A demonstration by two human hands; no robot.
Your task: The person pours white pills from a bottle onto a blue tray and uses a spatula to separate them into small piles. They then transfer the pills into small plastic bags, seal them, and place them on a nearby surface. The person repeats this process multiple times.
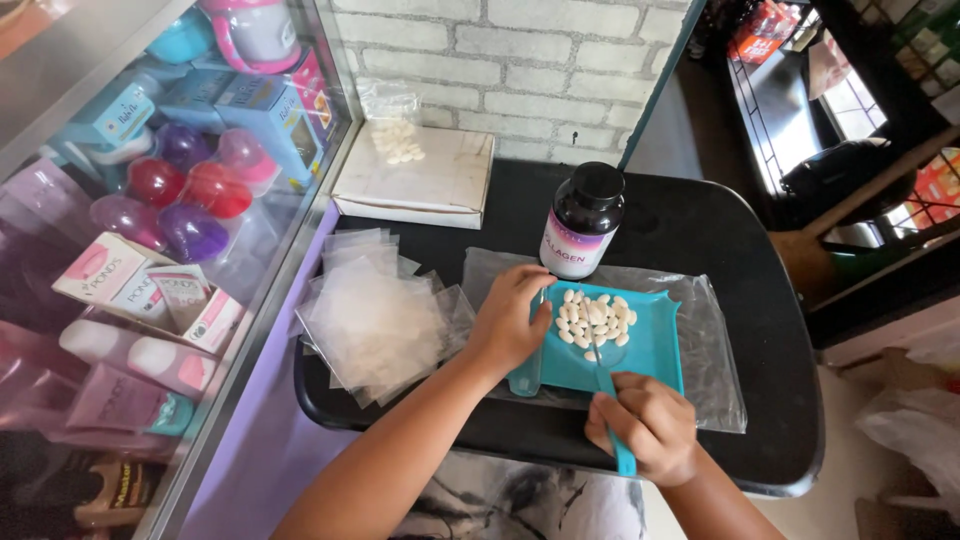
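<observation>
White oblong tablets (594, 318) heaped on teal tray (655, 350); right hand (645, 425) clasps teal spatula (612, 405), left hand (510, 320) grips tray edge.

Small shop corner by a whitewashed brick wall (520, 70).

Black table (700, 220) with rounded corners, set against the wall's foot. Along the table's left edge, a glass display case (170, 230) stacked with pink and blue boxes, purple and red round containers. Past the table's far right corner, a dark metal rack (790, 110) and a barred window (935, 195) letting in daylight. Pale floor (850, 480) off the near right corner. Soft, even light throughout.
</observation>
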